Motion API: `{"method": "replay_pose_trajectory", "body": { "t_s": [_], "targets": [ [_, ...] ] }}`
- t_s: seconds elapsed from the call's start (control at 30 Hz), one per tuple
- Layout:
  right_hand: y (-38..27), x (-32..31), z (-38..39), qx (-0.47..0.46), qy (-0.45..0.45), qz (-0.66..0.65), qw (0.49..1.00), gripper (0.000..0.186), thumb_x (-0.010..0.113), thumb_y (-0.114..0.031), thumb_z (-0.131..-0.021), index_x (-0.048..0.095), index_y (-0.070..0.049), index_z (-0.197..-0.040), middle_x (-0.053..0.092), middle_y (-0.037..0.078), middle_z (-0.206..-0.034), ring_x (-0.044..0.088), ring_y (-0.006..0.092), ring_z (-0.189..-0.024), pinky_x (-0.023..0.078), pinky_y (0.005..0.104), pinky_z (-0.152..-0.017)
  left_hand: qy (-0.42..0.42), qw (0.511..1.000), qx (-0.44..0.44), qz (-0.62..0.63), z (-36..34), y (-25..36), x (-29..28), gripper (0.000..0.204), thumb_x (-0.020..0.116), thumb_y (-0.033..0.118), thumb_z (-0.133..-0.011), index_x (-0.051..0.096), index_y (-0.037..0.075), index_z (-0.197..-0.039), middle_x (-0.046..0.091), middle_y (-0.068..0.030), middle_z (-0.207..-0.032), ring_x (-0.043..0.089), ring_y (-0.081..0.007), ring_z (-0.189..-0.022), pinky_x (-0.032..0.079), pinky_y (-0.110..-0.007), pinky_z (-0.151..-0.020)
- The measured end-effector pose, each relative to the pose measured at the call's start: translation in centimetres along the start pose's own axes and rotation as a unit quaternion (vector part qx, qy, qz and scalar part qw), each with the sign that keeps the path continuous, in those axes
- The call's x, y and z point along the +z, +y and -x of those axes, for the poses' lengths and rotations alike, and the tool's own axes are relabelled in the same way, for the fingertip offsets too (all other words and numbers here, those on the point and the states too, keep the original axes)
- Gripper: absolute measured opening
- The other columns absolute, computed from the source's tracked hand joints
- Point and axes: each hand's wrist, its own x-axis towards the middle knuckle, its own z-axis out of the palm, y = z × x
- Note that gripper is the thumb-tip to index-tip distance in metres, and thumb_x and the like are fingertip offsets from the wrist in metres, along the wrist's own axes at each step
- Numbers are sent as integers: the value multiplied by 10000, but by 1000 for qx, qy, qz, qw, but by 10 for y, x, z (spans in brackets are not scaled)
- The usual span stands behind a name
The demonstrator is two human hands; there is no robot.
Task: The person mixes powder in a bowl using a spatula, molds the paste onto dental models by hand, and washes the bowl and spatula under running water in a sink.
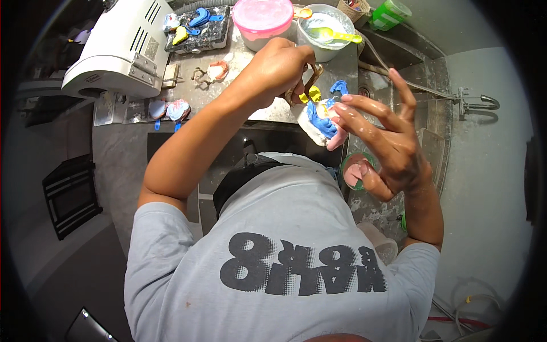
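Observation:
My left hand (280, 69) is closed around a brass-coloured dental articulator (315, 75), held near the front edge of the counter. Attached below it is a white dental cast (312, 126) with blue material (322, 122) pressed over it and pink at its right side. My right hand (393, 139) is raised beside the cast, fingers spread and wet with whitish smears. Its fingertips overlap the cast's right edge; I cannot tell whether they touch it. Yellow lumps (314, 94) and a blue lump (339, 86) show just behind the cast. Under my right hand sits a green bowl (348, 164) with pink paste.
A pink-lidded tub (263, 17) and a white-powder bucket (327, 52) with a green scoop (336, 36) stand at the back. A white machine (117, 54) occupies the left. Another articulator (200, 75) and filled impression trays (178, 109) lie nearby. A tap (481, 102) is at right.

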Motion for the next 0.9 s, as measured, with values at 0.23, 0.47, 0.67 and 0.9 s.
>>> {"method": "replay_pose_trajectory", "body": {
  "t_s": [0.23,0.47,0.67,0.9],
  "targets": [
    [0,18,1,-6,28,-70,997,719,508,-180,-507,619,42,-1181,720,62,-1031,647,240,-1080,147,598,-1156,-24,997,-61,-49,1,-6,-2,336,550,216,-886,527,21,-614,450,-41,-509,509,-168,-385,444,-339,-380],
    [0,24,2,-16,41,-93,995,685,499,-173,-480,661,30,-1114,719,66,-1048,660,228,-1053,182,597,-1144,-58,994,-61,-66,8,-1,1,347,559,231,-892,537,-2,-637,438,-39,-524,535,-167,-392,444,-322,-375],
    [-4,23,1,-6,40,-92,995,686,496,-177,-463,673,24,-1095,713,72,-1060,661,228,-1043,188,592,-1142,-72,992,-46,-96,16,4,1,343,563,245,-892,548,-1,-653,449,-37,-527,539,-155,-398,454,-310,-391],
    [-12,32,1,-15,40,-48,998,687,447,-258,-564,645,64,-1138,730,100,-962,666,271,-1034,186,598,-1129,-34,993,-56,-95,18,7,3,350,562,251,-896,532,13,-641,433,-20,-529,527,-147,-409,460,-312,-411]
  ]
}}
